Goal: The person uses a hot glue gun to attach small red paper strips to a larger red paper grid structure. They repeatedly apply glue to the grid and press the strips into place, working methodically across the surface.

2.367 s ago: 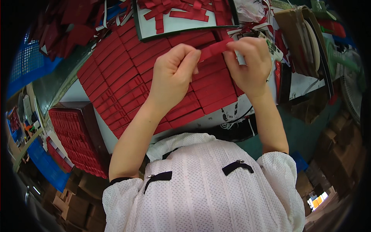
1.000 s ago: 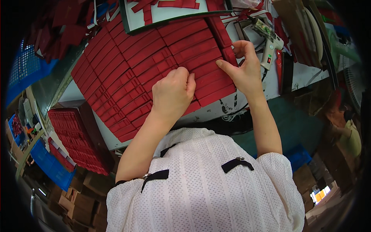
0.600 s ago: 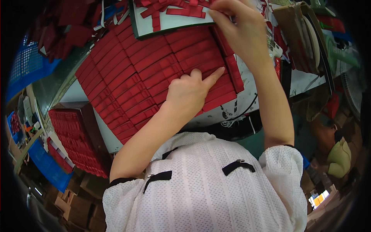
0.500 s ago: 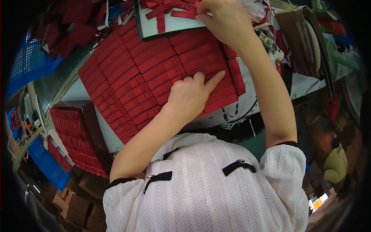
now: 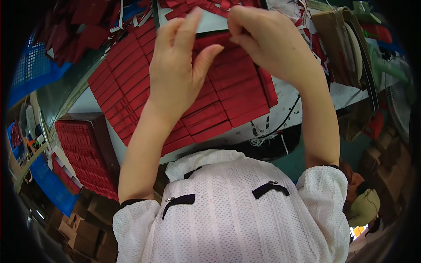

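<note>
Rows of flat red boxes (image 5: 127, 61), several of them with ribbon bands, cover the table in front of me. Over their far middle rows hovers my left hand (image 5: 175, 70), its fingers stretched and the thumb apart, with nothing visible in it. My right hand (image 5: 272, 41) is at the near right corner of a white tray with a dark rim (image 5: 212, 25). Its thumb and fingertips are pinched together; whatever they hold, if anything, is hidden against the red behind. Cut red ribbon pieces (image 5: 175, 12) lie in that tray, partly covered by my hands.
A dark box filled with red pieces (image 5: 85, 153) stands at the left. Loose red pieces (image 5: 90, 30) are heaped at the far left by a blue basket (image 5: 30, 70). An open cardboard box (image 5: 337, 44) stands at the far right. A person in a yellow-green top (image 5: 366, 208) is at the lower right.
My left hand has lifted off the near boxes, moved far and left, and opened from a pointing shape. My right hand has come nearer, away from the ribbon pieces, still pinched.
</note>
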A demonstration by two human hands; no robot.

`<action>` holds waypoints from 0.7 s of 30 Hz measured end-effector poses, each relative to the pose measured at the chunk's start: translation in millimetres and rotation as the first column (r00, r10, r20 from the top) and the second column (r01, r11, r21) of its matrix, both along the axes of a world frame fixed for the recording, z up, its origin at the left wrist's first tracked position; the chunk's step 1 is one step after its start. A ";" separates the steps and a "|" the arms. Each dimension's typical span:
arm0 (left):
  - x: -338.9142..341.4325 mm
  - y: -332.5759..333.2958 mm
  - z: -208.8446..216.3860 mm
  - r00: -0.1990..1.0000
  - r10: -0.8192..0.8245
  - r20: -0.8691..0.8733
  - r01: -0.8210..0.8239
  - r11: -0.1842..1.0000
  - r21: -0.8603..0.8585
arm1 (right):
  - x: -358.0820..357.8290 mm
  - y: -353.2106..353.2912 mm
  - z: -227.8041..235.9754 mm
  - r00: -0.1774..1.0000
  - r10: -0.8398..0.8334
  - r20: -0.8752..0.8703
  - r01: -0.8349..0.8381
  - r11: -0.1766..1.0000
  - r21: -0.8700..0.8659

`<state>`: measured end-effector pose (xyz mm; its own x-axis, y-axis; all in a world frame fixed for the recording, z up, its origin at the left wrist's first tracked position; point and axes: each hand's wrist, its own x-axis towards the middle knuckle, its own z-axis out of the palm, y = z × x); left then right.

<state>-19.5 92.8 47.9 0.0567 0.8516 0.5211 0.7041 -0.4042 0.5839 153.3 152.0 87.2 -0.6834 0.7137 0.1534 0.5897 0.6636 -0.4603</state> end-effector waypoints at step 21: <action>50.7 -82.0 -32.7 0.990 -0.056 0.131 0.128 0.750 -0.649 | 80.8 -115.3 -71.7 0.346 -0.854 -0.388 0.275 0.488 -0.829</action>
